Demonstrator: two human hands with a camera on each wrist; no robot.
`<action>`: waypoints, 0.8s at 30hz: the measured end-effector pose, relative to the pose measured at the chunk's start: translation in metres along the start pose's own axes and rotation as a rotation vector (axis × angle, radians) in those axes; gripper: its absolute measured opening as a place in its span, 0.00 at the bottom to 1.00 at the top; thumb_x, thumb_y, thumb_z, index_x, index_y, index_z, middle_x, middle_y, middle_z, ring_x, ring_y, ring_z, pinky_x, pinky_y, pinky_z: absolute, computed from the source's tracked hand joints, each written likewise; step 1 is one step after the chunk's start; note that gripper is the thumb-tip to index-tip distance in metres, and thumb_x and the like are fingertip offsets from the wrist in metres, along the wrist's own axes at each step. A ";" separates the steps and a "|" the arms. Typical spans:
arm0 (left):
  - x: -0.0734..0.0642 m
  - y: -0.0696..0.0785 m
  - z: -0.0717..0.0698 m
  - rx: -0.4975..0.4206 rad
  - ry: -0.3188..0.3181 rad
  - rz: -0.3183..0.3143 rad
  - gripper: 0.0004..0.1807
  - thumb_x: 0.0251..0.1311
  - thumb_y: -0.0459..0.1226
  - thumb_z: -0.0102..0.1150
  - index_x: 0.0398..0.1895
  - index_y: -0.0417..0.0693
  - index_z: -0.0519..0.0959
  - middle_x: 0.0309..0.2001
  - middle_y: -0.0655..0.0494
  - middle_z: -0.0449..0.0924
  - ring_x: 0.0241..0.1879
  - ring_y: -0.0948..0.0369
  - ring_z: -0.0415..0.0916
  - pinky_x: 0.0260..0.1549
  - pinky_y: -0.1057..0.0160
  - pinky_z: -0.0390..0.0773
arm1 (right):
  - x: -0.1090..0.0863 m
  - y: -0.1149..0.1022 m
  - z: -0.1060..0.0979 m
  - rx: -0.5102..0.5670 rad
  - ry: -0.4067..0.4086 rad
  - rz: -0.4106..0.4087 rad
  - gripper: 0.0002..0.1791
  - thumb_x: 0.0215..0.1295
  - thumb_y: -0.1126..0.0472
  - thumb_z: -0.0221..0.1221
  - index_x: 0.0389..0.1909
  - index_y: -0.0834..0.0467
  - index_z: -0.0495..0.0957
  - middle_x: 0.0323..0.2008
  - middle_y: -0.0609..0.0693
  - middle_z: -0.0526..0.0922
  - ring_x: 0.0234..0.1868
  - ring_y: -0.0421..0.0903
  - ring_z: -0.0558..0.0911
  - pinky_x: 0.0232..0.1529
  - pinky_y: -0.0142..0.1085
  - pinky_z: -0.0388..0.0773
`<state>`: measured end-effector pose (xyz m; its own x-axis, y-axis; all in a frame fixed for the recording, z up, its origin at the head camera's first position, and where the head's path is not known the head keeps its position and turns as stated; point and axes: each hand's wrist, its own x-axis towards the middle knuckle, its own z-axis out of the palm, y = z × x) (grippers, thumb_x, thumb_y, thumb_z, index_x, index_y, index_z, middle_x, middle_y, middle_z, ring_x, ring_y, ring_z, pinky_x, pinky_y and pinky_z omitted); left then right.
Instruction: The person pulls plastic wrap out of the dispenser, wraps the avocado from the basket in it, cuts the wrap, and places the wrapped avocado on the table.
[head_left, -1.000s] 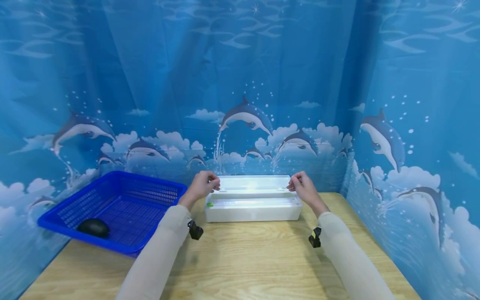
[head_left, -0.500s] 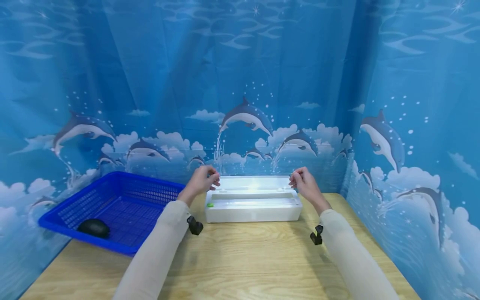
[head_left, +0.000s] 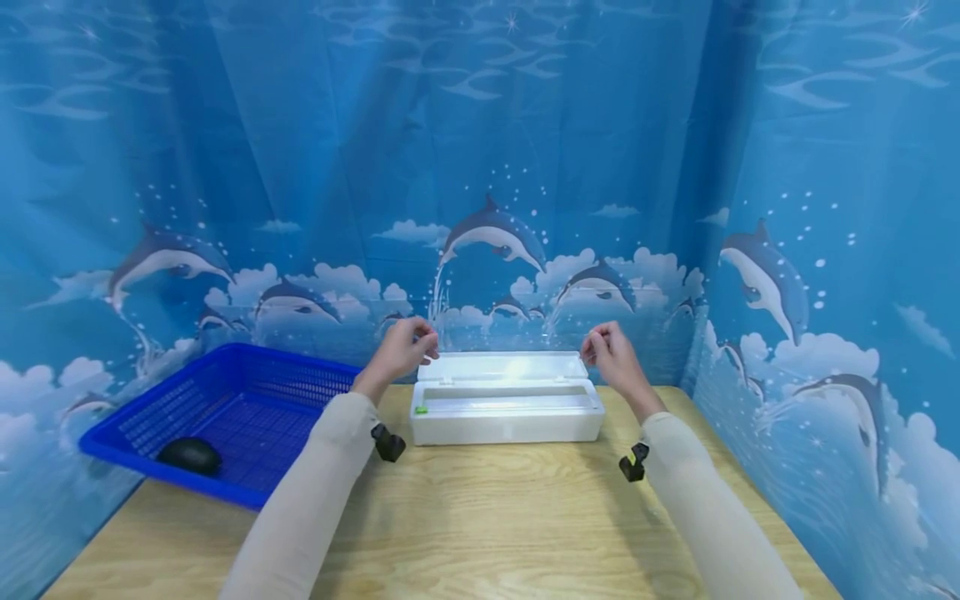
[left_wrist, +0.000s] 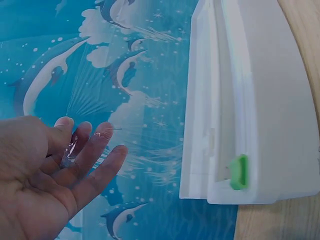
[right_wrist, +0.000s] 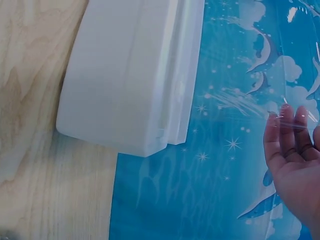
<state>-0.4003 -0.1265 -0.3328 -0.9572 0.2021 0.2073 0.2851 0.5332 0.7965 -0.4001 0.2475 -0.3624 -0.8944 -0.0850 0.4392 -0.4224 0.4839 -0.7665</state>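
Note:
Clear cling film stretches between both hands, showing as creases and glints; most of its sheet is hard to make out in the head view. At the back left of the box, my left hand pinches one edge between thumb and index finger. My right hand holds the other side; the film bunches at its fingertips, while its thumb is hidden in the right wrist view. Below and between the hands sits a long white cling film dispenser, its lid raised. A green slider is at the dispenser's left end.
To the left stands a blue plastic basket, holding a dark, smooth oval object. The wooden table reaches back to a dolphin-print curtain behind and at both sides.
Both hands have risen away from the dispenser, still holding the film. The dispenser and basket have stayed in place.

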 end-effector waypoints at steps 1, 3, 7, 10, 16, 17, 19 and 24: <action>0.000 0.002 -0.001 0.001 0.000 0.002 0.11 0.80 0.35 0.47 0.50 0.36 0.76 0.49 0.34 0.81 0.49 0.42 0.85 0.49 0.47 0.88 | 0.000 -0.001 0.000 0.005 0.005 -0.007 0.15 0.85 0.59 0.37 0.52 0.68 0.65 0.43 0.68 0.79 0.41 0.60 0.82 0.37 0.27 0.80; 0.001 0.005 -0.003 0.007 0.005 0.002 0.11 0.80 0.35 0.47 0.50 0.37 0.76 0.50 0.34 0.81 0.48 0.43 0.85 0.48 0.49 0.89 | 0.001 -0.004 -0.002 0.008 0.014 -0.026 0.15 0.85 0.60 0.36 0.53 0.69 0.65 0.43 0.69 0.79 0.41 0.62 0.82 0.37 0.29 0.81; 0.002 0.011 -0.007 0.031 0.007 0.016 0.11 0.80 0.37 0.46 0.50 0.38 0.76 0.51 0.33 0.81 0.48 0.45 0.85 0.44 0.54 0.90 | 0.001 -0.009 -0.004 -0.001 0.022 -0.036 0.16 0.85 0.59 0.36 0.53 0.68 0.65 0.43 0.68 0.79 0.41 0.61 0.82 0.39 0.32 0.83; 0.002 0.015 -0.010 0.046 0.009 0.027 0.12 0.80 0.37 0.46 0.50 0.38 0.77 0.50 0.34 0.81 0.46 0.46 0.85 0.42 0.55 0.90 | 0.002 -0.013 -0.006 -0.006 0.019 -0.036 0.16 0.86 0.58 0.36 0.52 0.68 0.64 0.43 0.67 0.79 0.41 0.59 0.82 0.40 0.32 0.84; 0.001 0.023 -0.016 0.055 0.023 0.023 0.11 0.80 0.38 0.46 0.49 0.41 0.77 0.47 0.40 0.82 0.45 0.50 0.85 0.42 0.56 0.90 | 0.005 -0.018 -0.011 0.007 0.013 -0.058 0.16 0.86 0.57 0.36 0.52 0.67 0.64 0.42 0.65 0.78 0.42 0.61 0.81 0.42 0.36 0.85; 0.001 0.025 -0.017 0.056 0.026 0.029 0.11 0.80 0.38 0.46 0.49 0.41 0.77 0.47 0.39 0.82 0.44 0.50 0.85 0.42 0.57 0.90 | 0.005 -0.019 -0.012 0.004 0.016 -0.056 0.16 0.86 0.56 0.36 0.52 0.67 0.64 0.42 0.65 0.78 0.42 0.60 0.81 0.41 0.35 0.85; 0.001 0.027 -0.018 0.055 0.033 0.045 0.11 0.80 0.38 0.47 0.49 0.40 0.77 0.46 0.39 0.82 0.44 0.50 0.85 0.41 0.57 0.90 | 0.006 -0.021 -0.013 -0.007 0.024 -0.060 0.17 0.86 0.56 0.36 0.52 0.66 0.65 0.42 0.64 0.78 0.42 0.57 0.81 0.42 0.36 0.85; 0.001 0.032 -0.020 0.041 0.054 0.086 0.12 0.80 0.38 0.47 0.50 0.40 0.77 0.48 0.36 0.82 0.43 0.49 0.85 0.44 0.51 0.90 | 0.007 -0.028 -0.016 -0.031 0.045 -0.076 0.17 0.86 0.56 0.36 0.53 0.67 0.65 0.42 0.64 0.78 0.41 0.54 0.81 0.44 0.40 0.86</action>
<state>-0.3930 -0.1253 -0.2955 -0.9302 0.2048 0.3046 0.3668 0.5494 0.7507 -0.3919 0.2474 -0.3306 -0.8521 -0.0832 0.5167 -0.4832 0.5041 -0.7158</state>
